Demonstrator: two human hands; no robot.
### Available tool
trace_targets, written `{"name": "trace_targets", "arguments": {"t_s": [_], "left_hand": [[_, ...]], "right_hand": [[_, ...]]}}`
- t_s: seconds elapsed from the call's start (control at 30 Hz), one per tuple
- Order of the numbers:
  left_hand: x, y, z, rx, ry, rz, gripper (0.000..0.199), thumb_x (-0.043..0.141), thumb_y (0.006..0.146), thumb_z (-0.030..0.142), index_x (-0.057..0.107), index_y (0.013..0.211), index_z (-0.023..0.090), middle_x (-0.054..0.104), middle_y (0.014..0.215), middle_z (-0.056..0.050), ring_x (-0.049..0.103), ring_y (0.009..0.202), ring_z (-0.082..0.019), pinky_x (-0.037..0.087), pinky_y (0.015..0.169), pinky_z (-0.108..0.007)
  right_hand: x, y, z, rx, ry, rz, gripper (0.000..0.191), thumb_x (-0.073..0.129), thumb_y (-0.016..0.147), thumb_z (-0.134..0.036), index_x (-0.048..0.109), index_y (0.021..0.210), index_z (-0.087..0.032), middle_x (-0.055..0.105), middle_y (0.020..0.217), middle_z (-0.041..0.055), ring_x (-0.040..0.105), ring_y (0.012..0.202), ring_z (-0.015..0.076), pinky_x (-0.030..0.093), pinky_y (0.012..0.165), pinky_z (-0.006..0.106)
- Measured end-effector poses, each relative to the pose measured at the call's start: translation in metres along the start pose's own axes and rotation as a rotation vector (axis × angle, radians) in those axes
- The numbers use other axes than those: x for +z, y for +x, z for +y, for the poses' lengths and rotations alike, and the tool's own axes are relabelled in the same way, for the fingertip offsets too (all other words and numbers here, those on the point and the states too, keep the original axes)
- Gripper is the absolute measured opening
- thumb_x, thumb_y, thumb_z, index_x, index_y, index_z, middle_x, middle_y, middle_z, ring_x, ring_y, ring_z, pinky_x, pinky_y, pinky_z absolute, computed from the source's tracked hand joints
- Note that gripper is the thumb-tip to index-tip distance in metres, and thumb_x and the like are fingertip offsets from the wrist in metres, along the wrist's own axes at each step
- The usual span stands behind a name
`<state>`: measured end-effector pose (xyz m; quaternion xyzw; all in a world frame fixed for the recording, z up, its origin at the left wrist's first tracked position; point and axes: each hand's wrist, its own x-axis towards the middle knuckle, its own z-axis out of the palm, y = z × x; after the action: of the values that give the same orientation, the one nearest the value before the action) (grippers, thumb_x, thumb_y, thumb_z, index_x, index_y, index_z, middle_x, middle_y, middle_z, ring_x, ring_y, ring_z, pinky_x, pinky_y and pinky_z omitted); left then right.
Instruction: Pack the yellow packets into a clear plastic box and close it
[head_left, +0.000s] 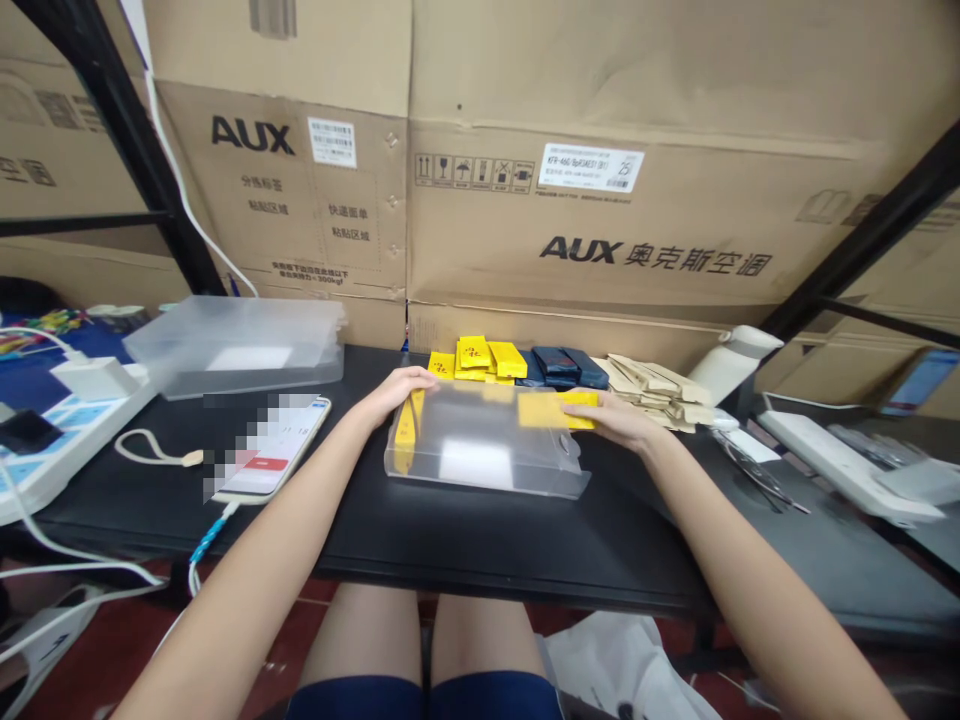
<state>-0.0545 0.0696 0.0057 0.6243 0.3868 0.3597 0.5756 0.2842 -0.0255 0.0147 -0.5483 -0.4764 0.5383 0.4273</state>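
In the head view, my left hand (409,385) is gripping the far left corner of a clear plastic box (480,465) at the black table (465,545). My right hand (615,415) is pinching a yellow packet (581,408) at the box's far right corner. Yellow packets (474,355), navy packets (559,367) and beige packets (656,385) are resting behind the box; a lit phone (281,450) is lying left of it.

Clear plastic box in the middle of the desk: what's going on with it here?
The left hand holds the far left corner of the clear plastic box. The right hand holds a yellow packet at its right side. Another yellow packet shows at its left end. Behind lie yellow, dark blue and tan packets.
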Motion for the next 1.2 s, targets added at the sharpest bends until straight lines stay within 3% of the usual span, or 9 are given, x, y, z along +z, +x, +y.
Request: {"name": "trace_targets", "arguments": {"t_s": [0.13, 0.33, 0.6, 0.83, 0.97, 1.2], "left_hand": [[0.0, 0.0, 0.0, 0.009, 0.012, 0.014, 0.02, 0.069, 0.06, 0.029, 0.069, 0.076, 0.016, 0.071, 0.084, -0.005, 0.063, 0.086, -0.023, 0.045, 0.085, -0.036], [0.001, 0.0, 0.0, -0.013, -0.008, 0.027, 0.018, 0.07, 0.059, 0.028, 0.068, 0.073, 0.017, 0.071, 0.079, -0.004, 0.064, 0.082, -0.022, 0.045, 0.085, -0.037], [0.003, 0.001, -0.002, -0.031, -0.038, 0.037, 0.018, 0.07, 0.059, 0.027, 0.068, 0.074, 0.017, 0.07, 0.077, -0.004, 0.064, 0.078, -0.021, 0.046, 0.082, -0.036], [0.004, -0.004, 0.005, -0.008, 0.009, 0.034, 0.016, 0.069, 0.061, 0.026, 0.068, 0.074, 0.017, 0.07, 0.081, -0.005, 0.063, 0.087, -0.023, 0.045, 0.088, -0.038], [0.005, -0.005, 0.006, 0.001, 0.022, 0.026, 0.016, 0.068, 0.063, 0.026, 0.067, 0.075, 0.016, 0.07, 0.081, -0.005, 0.063, 0.088, -0.022, 0.044, 0.09, -0.038], [0.008, 0.002, -0.003, 0.027, 0.042, 0.043, 0.013, 0.064, 0.067, 0.024, 0.065, 0.077, 0.016, 0.07, 0.084, -0.006, 0.064, 0.089, -0.022, 0.045, 0.09, -0.039]], "right_hand": [[-0.001, 0.003, 0.004, -0.026, 0.044, -0.031, 0.029, 0.077, 0.063, -0.021, 0.07, 0.091, -0.018, 0.072, 0.095, 0.004, 0.067, 0.081, 0.0141, 0.054, 0.077, 0.023], [0.0, -0.007, -0.002, -0.031, 0.064, -0.158, 0.049, 0.078, 0.055, -0.008, 0.066, 0.102, -0.018, 0.071, 0.1, 0.0047, 0.067, 0.09, 0.017, 0.053, 0.082, 0.026], [0.0, -0.003, 0.005, -0.054, 0.125, -0.147, 0.042, 0.074, 0.063, -0.012, 0.066, 0.103, -0.02, 0.07, 0.103, 0.0056, 0.066, 0.094, 0.0173, 0.051, 0.084, 0.026], [-0.002, -0.009, 0.006, -0.01, 0.051, -0.378, 0.072, 0.077, 0.057, -0.007, 0.056, 0.124, -0.025, 0.064, 0.12, 0.0067, 0.061, 0.108, 0.0194, 0.049, 0.091, 0.029], [0.001, -0.009, 0.008, -0.059, 0.035, -0.448, 0.082, 0.078, 0.06, -0.009, 0.047, 0.134, -0.025, 0.059, 0.127, 0.0089, 0.059, 0.111, 0.0204, 0.048, 0.092, 0.028], [0.016, -0.009, 0.011, -0.112, -0.016, -0.467, 0.073, 0.077, 0.066, -0.019, 0.048, 0.133, -0.025, 0.055, 0.133, 0.0087, 0.055, 0.117, 0.0216, 0.044, 0.098, 0.035]]}}
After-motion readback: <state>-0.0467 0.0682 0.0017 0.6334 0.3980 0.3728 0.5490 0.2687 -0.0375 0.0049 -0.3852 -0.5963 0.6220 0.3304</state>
